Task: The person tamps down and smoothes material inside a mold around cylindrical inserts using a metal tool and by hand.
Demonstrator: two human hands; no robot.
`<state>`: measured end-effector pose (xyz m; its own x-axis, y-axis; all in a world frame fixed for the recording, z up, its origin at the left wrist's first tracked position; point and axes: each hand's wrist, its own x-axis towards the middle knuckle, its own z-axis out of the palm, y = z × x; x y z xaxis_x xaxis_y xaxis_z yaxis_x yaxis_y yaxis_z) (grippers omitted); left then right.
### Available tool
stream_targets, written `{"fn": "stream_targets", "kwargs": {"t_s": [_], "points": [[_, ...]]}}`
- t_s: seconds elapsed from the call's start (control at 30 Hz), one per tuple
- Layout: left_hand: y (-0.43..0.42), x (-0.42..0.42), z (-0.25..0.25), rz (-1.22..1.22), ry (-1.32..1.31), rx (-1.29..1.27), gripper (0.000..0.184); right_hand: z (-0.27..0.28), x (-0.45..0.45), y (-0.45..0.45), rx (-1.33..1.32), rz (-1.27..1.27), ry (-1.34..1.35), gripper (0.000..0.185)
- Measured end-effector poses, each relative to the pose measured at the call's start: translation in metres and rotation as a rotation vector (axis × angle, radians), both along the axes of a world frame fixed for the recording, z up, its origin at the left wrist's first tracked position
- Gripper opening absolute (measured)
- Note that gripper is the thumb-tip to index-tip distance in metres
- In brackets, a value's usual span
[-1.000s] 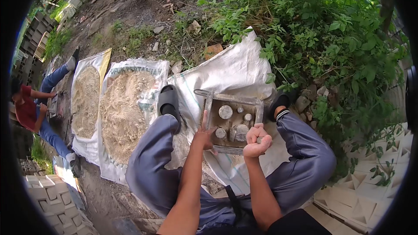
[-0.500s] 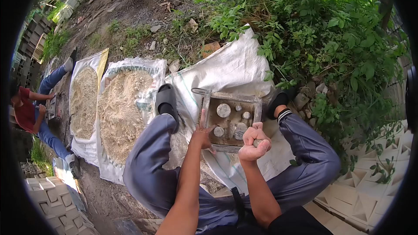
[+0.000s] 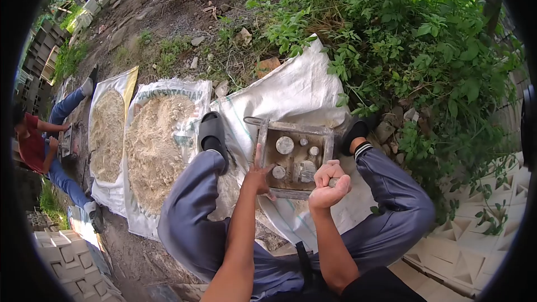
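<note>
A rectangular mould frame [image 3: 296, 194] lies on a white woven sack [image 3: 291, 92] between my legs. Several round, grey-topped pieces, among them a large disc [image 3: 285, 145], stand up inside it, with brownish material around them. My left hand [image 3: 258, 180] grips the frame's near left corner, one finger stretched along the left rail. Above the near right corner, my right hand [image 3: 329, 184] is closed in a fist around a short rod-like handle [image 3: 334, 182]. Only the handle's end shows; the rest is hidden by the fist.
Two sacks with sandy powder [image 3: 159, 145] lie to my left. Beyond them sits a person in a red shirt [image 3: 34, 144], working at another frame. Leafy plants [image 3: 425, 50] and stones crowd the right. Patterned pale blocks [image 3: 464, 246] are stacked at lower right.
The view has shifted slightly, so the frame appears a little further left. My left hand keeps its grip on the frame, and my right fist stays closed over the near right corner.
</note>
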<state>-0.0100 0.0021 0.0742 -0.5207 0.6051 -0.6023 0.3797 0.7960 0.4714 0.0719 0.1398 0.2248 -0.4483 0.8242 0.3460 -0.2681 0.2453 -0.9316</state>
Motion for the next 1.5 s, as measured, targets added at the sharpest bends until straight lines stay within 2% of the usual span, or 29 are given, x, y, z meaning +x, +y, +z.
{"fn": "stream_targets", "kwargs": {"t_s": [0.07,0.13,0.17,0.2,0.27,0.3,0.33,0.4,0.43,0.47,0.53,0.57,0.6,0.67,0.7,0.73,0.8,0.87,0.93,0.97,1.07,1.2,1.23,1.27,1.33,1.37,1.4,1.47,1.5], "points": [[-0.002,0.001,-0.001,0.002,-0.011,-0.015,0.121,-0.026,0.005,-0.002,0.085,0.013,0.050,0.048],[0.003,0.002,0.004,-0.006,-0.006,-0.011,0.120,-0.029,-0.008,0.001,0.295,0.132,-0.221,0.053],[0.003,0.000,0.007,-0.008,0.012,-0.007,0.121,-0.028,-0.009,-0.002,-0.057,0.152,-0.289,0.054],[0.001,-0.001,0.008,-0.010,0.024,-0.009,0.121,-0.015,-0.007,-0.003,-0.059,0.149,-0.285,0.054],[-0.001,0.001,0.006,-0.001,0.045,0.020,0.118,-0.002,-0.004,-0.001,0.008,-0.005,-0.062,0.050],[-0.002,0.003,0.005,0.009,0.056,0.047,0.116,-0.008,0.002,-0.001,0.067,0.002,0.026,0.048],[-0.003,0.001,0.006,0.011,0.056,0.048,0.116,-0.020,0.000,0.001,0.068,0.004,0.027,0.048],[-0.001,0.003,0.010,0.018,0.041,0.030,0.116,-0.029,-0.007,0.007,0.238,0.137,-0.195,0.051],[0.002,0.002,0.010,0.015,0.043,0.036,0.116,-0.022,-0.009,0.006,-0.075,0.156,-0.288,0.052],[0.000,0.003,0.009,0.008,0.038,0.035,0.116,-0.014,-0.004,0.004,-0.080,0.151,-0.291,0.052],[0.000,-0.001,0.009,0.012,0.036,0.029,0.116,-0.002,-0.001,0.003,-0.027,0.039,-0.079,0.052],[0.000,0.000,0.009,0.002,0.035,0.016,0.115,-0.003,0.003,0.000,0.088,0.033,0.016,0.051],[0.000,0.001,0.010,-0.014,0.034,0.006,0.115,-0.015,0.003,-0.001,0.083,0.033,0.012,0.051],[0.000,0.003,0.008,-0.014,0.027,0.004,0.115,-0.045,-0.003,0.004,0.276,0.175,-0.142,0.050],[0.001,0.000,0.007,-0.007,0.023,-0.002,0.115,-0.031,-0.008,0.001,0.098,0.169,-0.280,0.052],[0.001,-0.002,0.007,-0.004,0.033,-0.002,0.115,-0.014,-0.010,0.000,0.099,0.171,-0.270,0.052],[-0.002,0.001,0.003,-0.015,0.052,0.042,0.115,0.007,-0.008,-0.002,0.084,0.005,-0.085,0.053],[-0.003,0.002,0.000,0.000,0.034,0.023,0.116,-0.011,-0.004,-0.002,0.126,-0.013,-0.032,0.053],[0.000,0.004,0.003,-0.002,0.027,0.023,0.116,-0.038,-0.008,0.003,0.153,0.157,-0.122,0.051],[0.000,0.003,0.005,-0.008,0.039,0.016,0.116,-0.039,-0.004,0.006,0.161,0.153,-0.119,0.051],[-0.002,-0.001,0.000,-0.031,0.052,0.016,0.118,-0.013,0.000,0.002,-0.039,0.042,-0.080,0.052],[-0.001,0.001,0.001,-0.027,0.031,0.011,0.120,-0.035,-0.005,0.002,0.119,0.150,-0.130,0.049],[0.003,0.002,0.005,-0.033,0.037,0.020,0.120,-0.025,-0.006,0.010,0.105,0.188,-0.277,0.052],[0.003,0.002,0.009,-0.011,0.039,0.037,0.118,-0.014,-0.006,0.011,0.109,0.184,-0.268,0.052],[-0.001,-0.002,0.010,0.008,0.046,0.044,0.117,0.000,-0.009,0.010,-0.055,0.109,-0.133,0.053],[-0.001,-0.002,0.009,0.020,0.029,0.058,0.116,0.002,-0.006,0.011,0.008,0.078,-0.038,0.053],[-0.003,0.001,0.008,0.031,0.003,0.068,0.116,-0.005,-0.003,0.008,0.002,0.088,-0.042,0.053],[-0.002,0.002,0.012,0.028,0.009,0.053,0.116,-0.032,-0.002,0.007,0.185,0.126,-0.067,0.052],[-0.001,0.002,0.015,0.018,0.015,0.047,0.116,-0.033,-0.009,0.008,0.141,0.183,-0.081,0.051]]}}
